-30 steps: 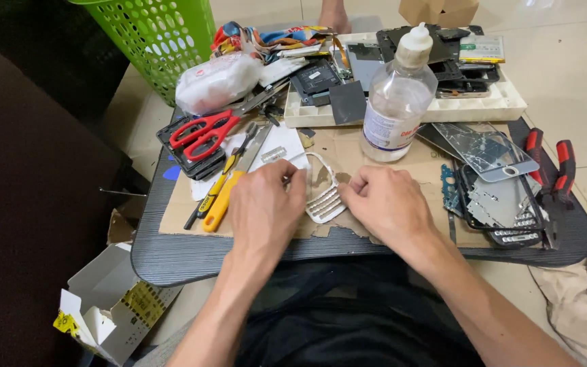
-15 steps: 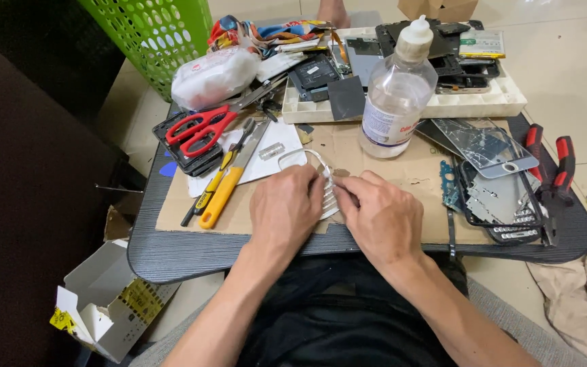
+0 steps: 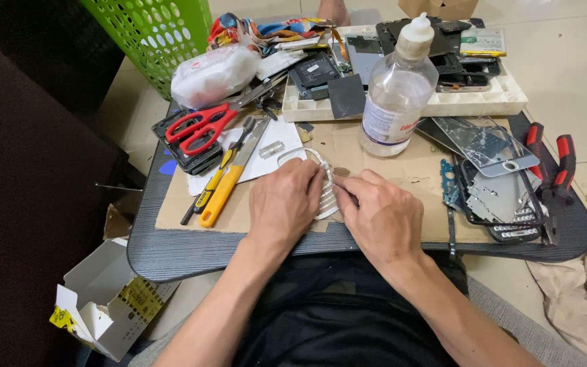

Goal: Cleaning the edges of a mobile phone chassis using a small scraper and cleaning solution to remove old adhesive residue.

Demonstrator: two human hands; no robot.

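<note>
Cluttered dark grey desk: near its front edge, left hand and right hand pinch a small white ribbed plastic part on brown cardboard, behind it a clear plastic bottle, red-handled scissors toward the left.

We see red-handled scissors, yellow utility knife, green lattice basket, clear bottle with white cap, white tray, brown cardboard, red-black pliers, white ribbed piece between hands, dark grey striped tabletop.
</note>
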